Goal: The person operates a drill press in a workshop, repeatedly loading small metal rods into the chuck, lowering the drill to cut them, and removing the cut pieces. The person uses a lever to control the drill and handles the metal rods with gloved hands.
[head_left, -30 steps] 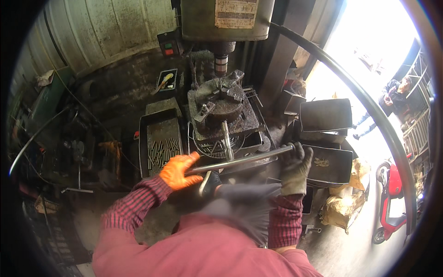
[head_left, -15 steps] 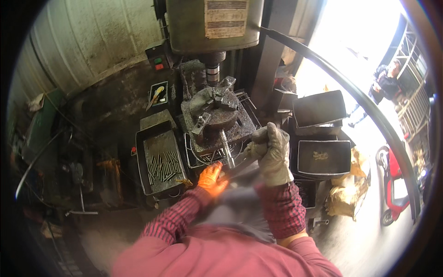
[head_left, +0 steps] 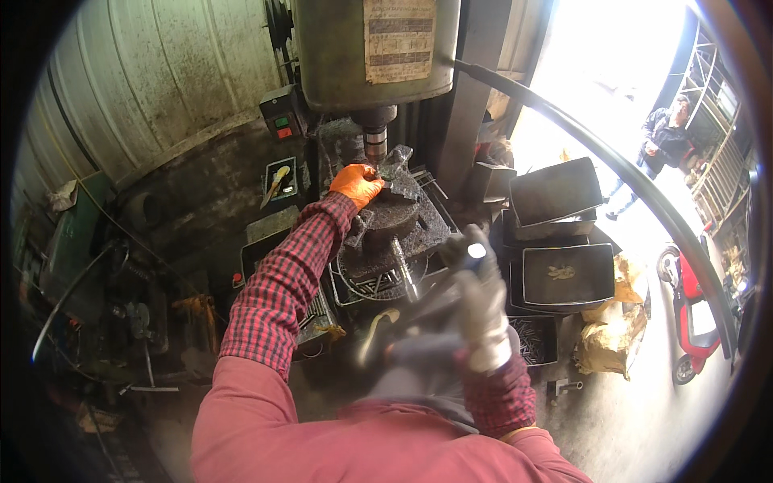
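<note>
My left hand (head_left: 357, 187), in an orange glove, is at the clamping chuck (head_left: 390, 213) under the drill press's spindle (head_left: 375, 143). Its fingers are pinched together over the jaws; what lies between them is hidden. A bright metal bar (head_left: 404, 270) sticks out from the chuck toward me. My right hand (head_left: 481, 310), in a pale work glove, is smeared by motion to the right of the bar. Its fingers curl round a dark thing with a bright round end (head_left: 477, 251), too blurred to name.
Beyond my left forearm lies a small tray (head_left: 279, 182) with a brush. On the right stand stacked metal bins (head_left: 555, 191), one bin (head_left: 568, 274) with small pieces, and a lower bin (head_left: 538, 340) of pins. A switch box (head_left: 282, 119) hangs behind. Another person (head_left: 664, 141) stands outside.
My left hand has gone from beside the bar's end up and forward to the chuck. My right hand has shifted slightly down and nearer. A pale curved thing now shows blurred by my lap.
</note>
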A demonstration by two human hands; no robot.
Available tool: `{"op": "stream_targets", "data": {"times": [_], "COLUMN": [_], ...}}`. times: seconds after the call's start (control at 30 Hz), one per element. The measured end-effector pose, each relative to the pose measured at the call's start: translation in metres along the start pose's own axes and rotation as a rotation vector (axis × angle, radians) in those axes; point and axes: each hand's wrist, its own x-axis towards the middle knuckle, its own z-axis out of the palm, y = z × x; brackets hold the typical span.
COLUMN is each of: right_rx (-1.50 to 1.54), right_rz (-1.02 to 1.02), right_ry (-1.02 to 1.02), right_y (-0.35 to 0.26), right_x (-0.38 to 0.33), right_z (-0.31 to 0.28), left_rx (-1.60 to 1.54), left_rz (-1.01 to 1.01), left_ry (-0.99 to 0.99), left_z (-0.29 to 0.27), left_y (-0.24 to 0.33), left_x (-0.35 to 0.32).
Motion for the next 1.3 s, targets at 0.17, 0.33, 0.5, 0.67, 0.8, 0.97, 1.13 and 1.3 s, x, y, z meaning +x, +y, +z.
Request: {"op": "stream_targets", "data": {"times": [0.17, 0.33, 0.5, 0.67, 0.8, 0.97, 1.13, 1.3], "right_rx": [-0.773, -0.687, -0.996, -0.593, -0.795, -0.556, -0.377, -0.338], "right_rz": [-0.351, 0.221, -0.436, 0.415, 0.219, 0.380, 0.368, 0.476], "right_ry": [-0.759, -0.405, -0.587, -0.846, -0.614, -0.156, 0.030, 0.120], "right_y": [0.059, 0.068, 0.042, 0.050, 0.020, -0.001, 0.013, 0.003], "right_x": [-0.037, -0.019, -0.020, -0.023, -0.039, -0.083, -0.109, -0.118], "right_z": [0.058, -0.023, -0.010, -0.020, -0.126, -0.179, -0.194, -0.205], "left_rx": [-0.008, -0.055, -0.036, -0.113, -0.161, -0.071, -0.027, -0.099], "left_rz": [0.071, 0.071, 0.113, 0.059, 0.039, 0.007, 0.018, 0.013], "left_ry": [0.032, 0.062, 0.112, 0.099, 0.149, 0.134, 0.128, 0.123], "left_z": [0.001, -0.001, -0.001, 0.005, 0.013, 0.009, 0.008, 0.012], "left_y": [-0.003, 0.000, 0.001, -0.007, -0.014, -0.007, -0.009, -0.014], "left_x": [-0.004, -0.006, -0.011, -0.002, -0.001, -0.007, -0.004, -0.008]}}
